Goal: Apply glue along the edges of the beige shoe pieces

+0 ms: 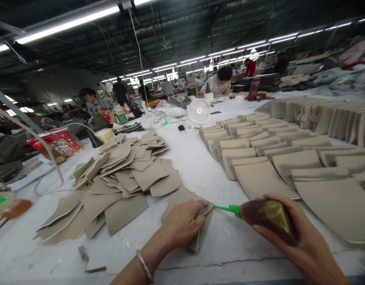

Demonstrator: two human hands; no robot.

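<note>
My left hand (185, 221), with a bangle on the wrist, is closed on a beige padded piece (176, 200) on the white tabletop. Its index finger presses near the corner, and one edge of the piece is folded up under the fingers. In my right hand (304, 233) is a squeeze bottle (268, 217) with a green nozzle, tilted on its side, fingers wrapped round it. The thin nozzle tip meets or nearly meets the piece's corner. A loose pile of similar beige pieces (125, 198) lies to the left; overlapping rows of beige pieces (259, 174) spread out on the right.
A small white fan (198, 110) stands farther back, near plastic bags (161, 114). At left are a red box (56, 144), a black cone-shaped nozzle (94, 138) and another green-capped bottle (12, 206). A cable (51, 154) hangs there. Several people work at tables beyond.
</note>
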